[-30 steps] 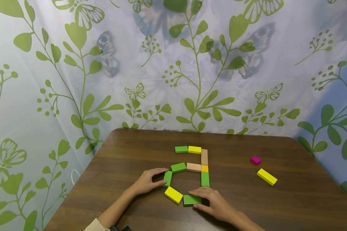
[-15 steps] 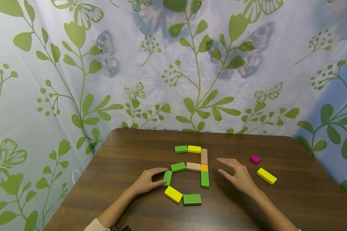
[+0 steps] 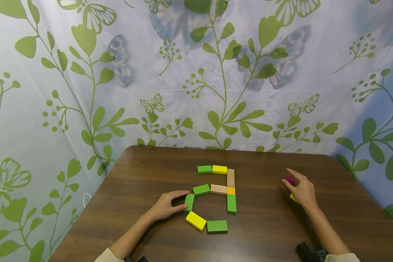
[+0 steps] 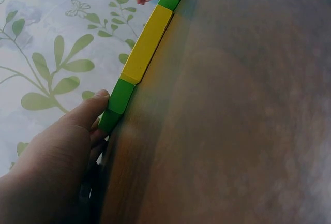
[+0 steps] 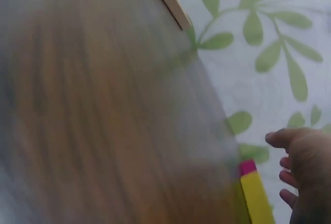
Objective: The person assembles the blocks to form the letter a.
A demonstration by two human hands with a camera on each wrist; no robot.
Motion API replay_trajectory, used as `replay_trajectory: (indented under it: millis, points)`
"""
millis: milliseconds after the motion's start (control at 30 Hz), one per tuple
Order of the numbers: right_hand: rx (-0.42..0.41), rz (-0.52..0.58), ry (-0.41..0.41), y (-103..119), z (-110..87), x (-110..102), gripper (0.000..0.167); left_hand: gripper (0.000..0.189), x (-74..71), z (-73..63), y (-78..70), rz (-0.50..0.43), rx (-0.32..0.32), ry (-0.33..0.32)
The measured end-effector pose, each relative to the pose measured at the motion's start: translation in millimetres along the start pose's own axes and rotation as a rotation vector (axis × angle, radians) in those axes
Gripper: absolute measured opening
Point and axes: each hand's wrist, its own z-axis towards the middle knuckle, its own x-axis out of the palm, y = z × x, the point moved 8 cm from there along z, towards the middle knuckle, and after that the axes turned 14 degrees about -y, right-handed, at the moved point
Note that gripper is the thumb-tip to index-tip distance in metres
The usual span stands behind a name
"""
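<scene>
My left hand (image 3: pixel 165 206) holds a green block (image 3: pixel 189 202) by its two ends, thumb at the near end and index finger at the far one. In the left wrist view the thumb (image 4: pixel 93 109) lies against this block (image 4: pixel 120 100), with the other fingers partly hidden behind it. My right hand (image 3: pixel 302 190) hovers over a small magenta block (image 3: pixel 290 180), thumb and fingers spread apart. In the right wrist view, space shows between that hand (image 5: pixel 310 167) and the magenta block (image 5: pixel 247 167). A yellow block (image 3: pixel 293 197) lies mostly hidden beneath the right hand.
On the brown wooden table (image 3: pixel 258 233), several green, yellow, tan and orange blocks form a curved outline. A yellow block (image 3: pixel 196 221) and a green block (image 3: pixel 217 226) make its near side. A patterned curtain (image 3: pixel 196 72) hangs behind the table.
My right hand has left the near green block and moved right and away to the magenta block. My left hand stays at its green block.
</scene>
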Motion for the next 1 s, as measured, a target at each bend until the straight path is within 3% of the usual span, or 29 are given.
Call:
replay_trajectory:
  millis: [233,500,667,833,1000]
  points:
    - [0.054,-0.083,0.078,-21.3,-5.7,-0.2,0.047,0.053,-0.8,-0.1,0.2,0.001,-0.005,-0.001]
    - [0.102,-0.175,0.149,-31.1,-13.8,6.1,0.047,0.053,0.4,-0.4,0.9,0.006,-0.002,-0.001]
    - [0.121,-0.190,0.151,-31.5,-14.2,8.3,0.045,0.053,-0.4,-1.7,1.8,0.001,-0.009,-0.002]
    - [0.068,-0.168,0.061,-18.7,-11.3,3.4,0.041,0.052,0.7,-1.6,2.6,0.013,0.002,0.000]
    - [-0.060,-0.037,-0.059,19.7,-16.7,0.5,0.038,0.052,0.9,-0.6,1.9,0.008,-0.007,0.004]
